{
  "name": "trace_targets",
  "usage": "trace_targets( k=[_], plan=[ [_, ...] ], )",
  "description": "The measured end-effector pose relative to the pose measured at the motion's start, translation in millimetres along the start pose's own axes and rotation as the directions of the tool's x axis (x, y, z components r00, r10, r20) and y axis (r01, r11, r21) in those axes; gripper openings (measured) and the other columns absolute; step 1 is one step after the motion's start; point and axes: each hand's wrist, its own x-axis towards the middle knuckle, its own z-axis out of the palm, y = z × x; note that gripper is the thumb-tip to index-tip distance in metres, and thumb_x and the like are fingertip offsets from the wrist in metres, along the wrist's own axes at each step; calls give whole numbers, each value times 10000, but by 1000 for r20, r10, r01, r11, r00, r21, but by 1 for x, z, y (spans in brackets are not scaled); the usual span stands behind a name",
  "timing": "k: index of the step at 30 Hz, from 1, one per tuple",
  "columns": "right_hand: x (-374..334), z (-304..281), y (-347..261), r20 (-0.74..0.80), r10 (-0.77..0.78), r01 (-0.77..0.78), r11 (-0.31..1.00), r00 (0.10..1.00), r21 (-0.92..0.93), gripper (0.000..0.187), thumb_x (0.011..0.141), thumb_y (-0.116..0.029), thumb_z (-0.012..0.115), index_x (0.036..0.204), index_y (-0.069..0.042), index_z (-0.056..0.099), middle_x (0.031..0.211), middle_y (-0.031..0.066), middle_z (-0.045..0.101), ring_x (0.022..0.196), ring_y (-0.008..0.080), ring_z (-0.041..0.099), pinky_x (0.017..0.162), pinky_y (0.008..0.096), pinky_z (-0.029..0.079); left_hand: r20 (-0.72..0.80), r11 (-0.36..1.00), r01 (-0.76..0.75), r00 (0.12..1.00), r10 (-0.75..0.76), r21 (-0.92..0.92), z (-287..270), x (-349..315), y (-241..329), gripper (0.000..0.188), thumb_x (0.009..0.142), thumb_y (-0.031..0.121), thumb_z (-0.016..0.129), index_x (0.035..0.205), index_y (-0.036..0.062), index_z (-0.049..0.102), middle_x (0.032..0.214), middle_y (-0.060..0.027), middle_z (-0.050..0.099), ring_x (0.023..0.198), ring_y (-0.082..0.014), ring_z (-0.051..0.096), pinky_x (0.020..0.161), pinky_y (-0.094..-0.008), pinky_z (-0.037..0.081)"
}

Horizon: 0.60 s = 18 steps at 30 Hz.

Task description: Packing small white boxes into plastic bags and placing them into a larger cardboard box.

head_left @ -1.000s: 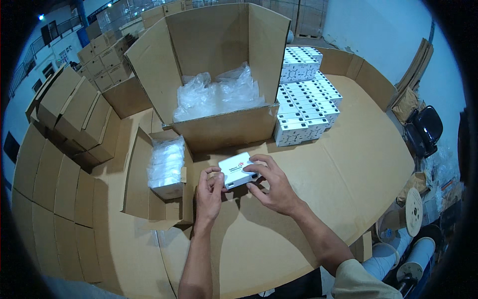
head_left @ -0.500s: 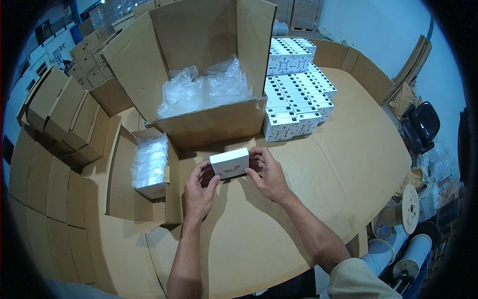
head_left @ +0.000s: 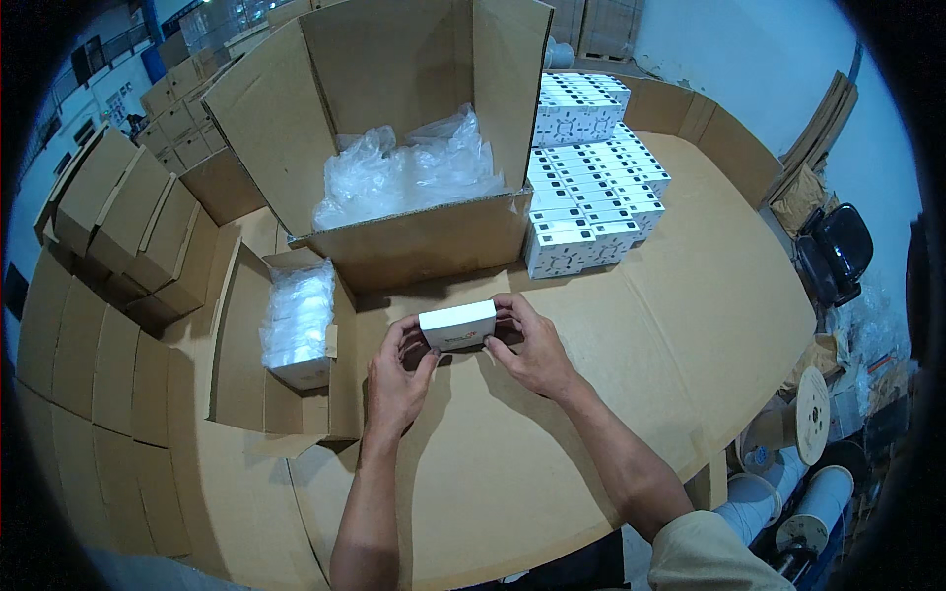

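A small white box (head_left: 457, 327) with a little print on its front is held between my two hands, just above the cardboard-covered table. My left hand (head_left: 399, 379) grips its left end, thumb at the lower front corner. On the opposite end, my right hand (head_left: 532, 350) grips it in the same way, fingers behind and thumb in front. To the left of my hands stands an open carton (head_left: 342, 394) with a row of white boxes in clear plastic bags (head_left: 299, 320). Behind the box is a large open carton (head_left: 424, 251) filled with crumpled clear bags (head_left: 409, 172).
Stacked white patterned boxes (head_left: 581, 251) stand at the back right of the table (head_left: 650, 394). Folded cartons (head_left: 128, 227) line the left side, with a cardboard wall (head_left: 94, 364) below them. Off the right edge are a black chair (head_left: 836, 251) and several spools (head_left: 813, 414).
The white box has tipped so that more of its top and less of its front shows. Both hands keep their hold at nearly the same place.
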Motion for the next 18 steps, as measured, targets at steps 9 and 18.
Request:
trace_targets(
  k=[9,18],
  plan=[
    [-3,-7,19,-110,-80,75,996,991,-51,539,821,101,504,1353,30,454,1336,211,575,1263,319,600,1074,402,508,-248,948,-206,931,266,243,-2,-18,39,550,800,-54,575,1344,15,527,1228,-154,641,1144,-290,630,999,-406,504],
    [-3,6,25,-211,-114,97,991,971,-91,440,824,122,489,1254,42,536,1166,177,658,1072,268,705,966,367,573,-352,817,-370,766,538,443,-28,107,144,125,900,4,603,983,-5,696,929,-157,724,857,-289,715,804,-395,556]
  ],
)
